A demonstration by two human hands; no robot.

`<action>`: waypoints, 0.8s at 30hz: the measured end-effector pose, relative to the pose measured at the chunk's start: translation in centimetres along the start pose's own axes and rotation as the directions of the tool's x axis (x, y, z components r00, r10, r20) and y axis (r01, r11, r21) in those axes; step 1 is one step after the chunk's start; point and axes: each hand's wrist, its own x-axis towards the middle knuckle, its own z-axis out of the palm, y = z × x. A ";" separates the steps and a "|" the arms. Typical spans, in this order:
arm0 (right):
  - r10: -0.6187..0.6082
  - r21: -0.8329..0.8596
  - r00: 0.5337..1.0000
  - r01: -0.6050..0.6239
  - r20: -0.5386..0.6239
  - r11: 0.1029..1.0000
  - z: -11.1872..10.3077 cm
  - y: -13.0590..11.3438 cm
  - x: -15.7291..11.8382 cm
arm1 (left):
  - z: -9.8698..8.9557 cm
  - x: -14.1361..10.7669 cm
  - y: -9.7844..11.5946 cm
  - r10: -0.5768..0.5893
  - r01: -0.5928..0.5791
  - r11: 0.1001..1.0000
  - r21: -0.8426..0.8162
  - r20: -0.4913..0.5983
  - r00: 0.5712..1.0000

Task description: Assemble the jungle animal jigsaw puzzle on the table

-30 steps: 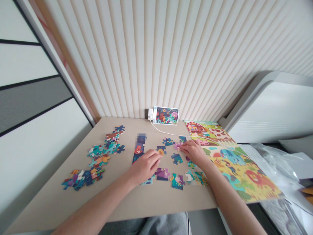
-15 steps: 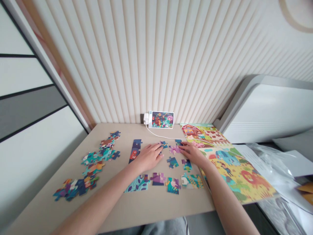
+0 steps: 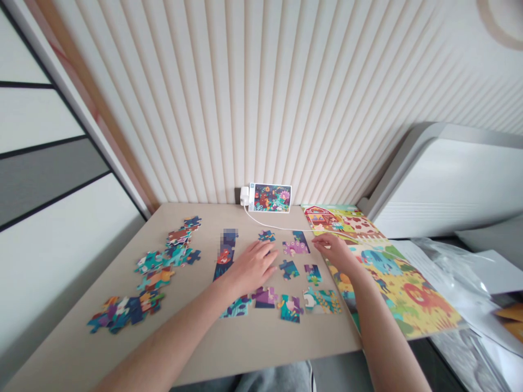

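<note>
The left hand [image 3: 254, 267] lies palm down and wide, fingers spread low over the tabletop, with nothing held. Just beside it at 9 o'clock stands a joined dark-blue strip of jigsaw pieces [image 3: 224, 258], its top end blurred out. A loose teal piece [image 3: 235, 307] lies at 7 o'clock, and a purple piece [image 3: 264, 297] at 5 o'clock. If the palm slid or dropped, it could knock these out of place or split the strip, since joined card pieces part easily when pushed sideways.

The right hand [image 3: 333, 251] is narrower, its fingers loosely gathered above the left edge of a large farm-scene puzzle sheet [image 3: 392, 277]. No piece shows between them, though a small one could be hidden. At its 9 o'clock lies a pink-and-purple joined cluster [image 3: 296, 246], with a blue piece [image 3: 289, 269] and a green-and-blue piece [image 3: 312, 274] toward 7 o'clock.

A white cable [image 3: 278, 227] runs from a plug [image 3: 244, 196] beneath a small picture card [image 3: 272, 197] and across the sheet, so a snag from the right forearm could tug the card over. Farther off at 9 o'clock, the loose heaps of pieces [image 3: 157, 272] sit well apart and look safe from a stray sweep.
</note>
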 end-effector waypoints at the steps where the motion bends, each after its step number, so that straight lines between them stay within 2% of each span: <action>1: 0.010 0.000 1.000 -0.010 0.004 1.000 -0.1 0.1 0.0 | -0.2 -0.1 0.7 0.045 -0.045 0.999 -0.016 0.012 0.999; 5: -0.043 -0.066 0.999 0.045 0.032 0.997 0.3 0.0 0.0 | -0.7 -0.4 3.8 0.180 -0.177 0.983 -0.045 0.077 0.981; 8: -0.074 -0.091 0.995 0.080 0.069 0.993 0.6 0.0 0.1 | -1.7 -1.1 5.9 0.211 -0.211 0.977 0.002 0.063 0.976; 11: -0.073 -0.103 0.992 0.083 0.102 0.991 0.6 0.3 0.3 | -3.7 -3.4 7.1 0.183 -0.183 0.983 0.007 0.031 0.983; 14: -0.058 -0.122 0.990 0.073 0.125 0.990 0.6 0.5 0.4 | -6.0 -7.5 6.7 0.050 -0.050 0.998 -0.036 0.002 0.999; 16: -0.051 -0.128 0.992 0.066 0.118 0.990 0.6 0.6 0.4 | -7.5 -10.7 5.1 -0.105 0.105 0.994 0.000 -0.018 0.994; 18: -0.051 -0.133 0.991 0.068 0.126 0.989 0.7 0.6 0.4 | -8.8 -13.8 2.3 -0.267 0.271 0.960 0.065 -0.061 0.962; 22: -0.052 -0.153 0.989 0.073 0.139 0.986 0.9 0.9 0.5 | -11.1 -18.5 -5.4 -0.479 0.503 0.845 0.180 -0.160 0.863; 24: -0.048 -0.158 0.990 0.069 0.131 0.985 0.9 1.2 0.6 | -11.7 -20.4 -8.8 -0.566 0.607 0.755 0.247 -0.222 0.794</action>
